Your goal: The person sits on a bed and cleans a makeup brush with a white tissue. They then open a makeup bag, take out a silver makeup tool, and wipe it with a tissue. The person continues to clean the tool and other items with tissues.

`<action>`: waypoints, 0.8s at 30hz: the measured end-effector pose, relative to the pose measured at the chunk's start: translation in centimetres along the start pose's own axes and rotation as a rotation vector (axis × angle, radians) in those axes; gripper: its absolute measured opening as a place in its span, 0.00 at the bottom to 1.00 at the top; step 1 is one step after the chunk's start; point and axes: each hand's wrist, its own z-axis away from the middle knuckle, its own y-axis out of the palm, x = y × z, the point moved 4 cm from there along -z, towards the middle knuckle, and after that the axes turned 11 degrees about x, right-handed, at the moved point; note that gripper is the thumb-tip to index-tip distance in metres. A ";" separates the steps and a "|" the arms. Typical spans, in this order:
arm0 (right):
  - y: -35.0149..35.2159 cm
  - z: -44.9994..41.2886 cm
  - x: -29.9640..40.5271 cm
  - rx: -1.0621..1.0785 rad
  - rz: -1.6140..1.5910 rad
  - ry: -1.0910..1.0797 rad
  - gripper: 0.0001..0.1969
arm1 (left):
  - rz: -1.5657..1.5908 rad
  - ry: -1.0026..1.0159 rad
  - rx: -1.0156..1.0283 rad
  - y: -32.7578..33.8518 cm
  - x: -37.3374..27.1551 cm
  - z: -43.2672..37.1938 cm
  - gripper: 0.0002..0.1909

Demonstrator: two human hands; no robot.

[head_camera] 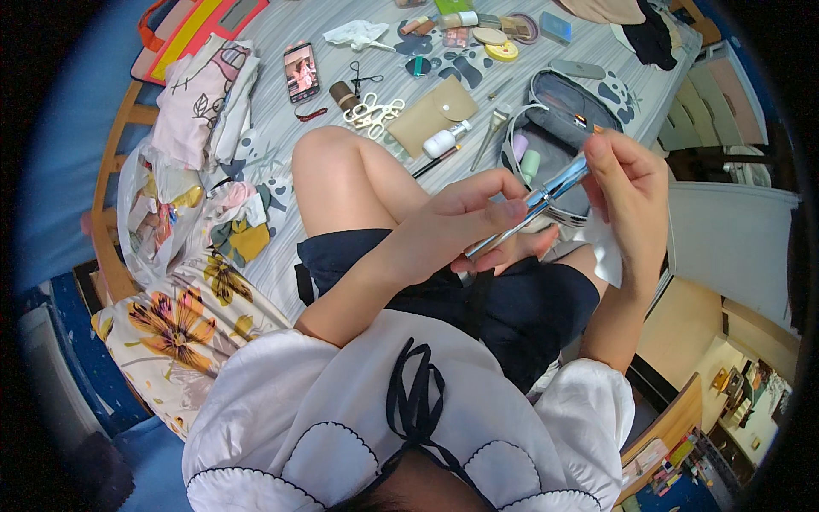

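In front of my lap, my left hand (477,211) grips the lower part of a slim, shiny silver cosmetic tube (564,180). The fingers of my right hand (630,185) pinch its upper end, so the tube slants up to the right between both hands. Its exact kind is unclear. A white tissue (606,249) hangs below my right palm. Just behind the tube lies an open grey-lined pouch (555,131), with a green bottle (530,165) and a lilac bottle (519,146) inside.
On the bed sheet lie a beige snap case (432,115), a white pump bottle (441,141), a makeup brush (491,134), white-handled scissors (374,115), an eyelash curler (365,79) and a lit phone (301,73). Folded clothes (198,102) and a plastic bag (160,217) are at left.
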 end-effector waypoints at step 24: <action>-0.2 -0.2 -0.7 0.234 0.066 0.046 0.08 | -0.082 0.067 -0.041 -4.6 0.8 1.2 0.14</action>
